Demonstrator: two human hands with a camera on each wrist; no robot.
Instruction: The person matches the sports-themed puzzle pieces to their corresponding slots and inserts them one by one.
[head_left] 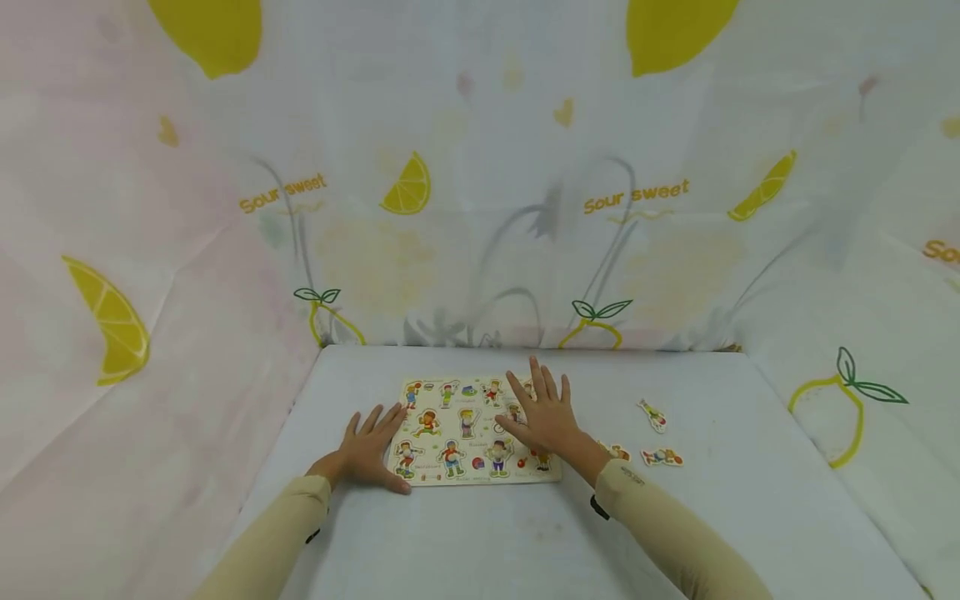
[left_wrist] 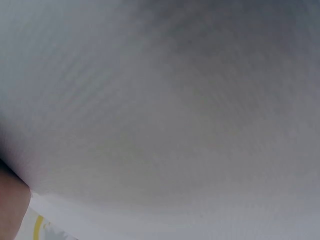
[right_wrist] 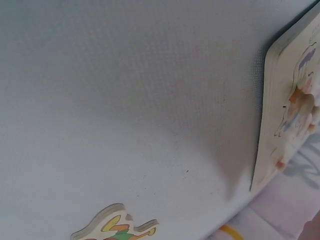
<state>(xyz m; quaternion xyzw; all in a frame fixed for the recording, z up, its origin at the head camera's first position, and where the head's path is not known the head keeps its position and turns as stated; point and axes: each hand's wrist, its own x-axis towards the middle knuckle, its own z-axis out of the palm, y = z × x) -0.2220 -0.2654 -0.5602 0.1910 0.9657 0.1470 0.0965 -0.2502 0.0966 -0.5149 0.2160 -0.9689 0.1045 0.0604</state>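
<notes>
A pale wooden puzzle board [head_left: 441, 457] with printed sports figures lies on the white table. My left hand [head_left: 367, 448], fingers spread, rests at its left edge, thumb by the near corner. Above the board's right part is my right hand [head_left: 551, 422], fingers straight and apart, hiding some figures beneath. Neither hand grips anything. In the right wrist view the board's corner [right_wrist: 271, 90] and one loose figure piece [right_wrist: 119, 229] appear. The left wrist view has mostly white cloth, with a bit of skin [left_wrist: 12, 202] at the lower left.
Right of the board lie loose figure pieces: one farther back [head_left: 654, 417], one nearer [head_left: 662, 457], and one partly behind my right wrist [head_left: 617, 451]. A lemon-printed cloth [head_left: 480, 250] hangs behind the white table [head_left: 480, 533] and at its sides.
</notes>
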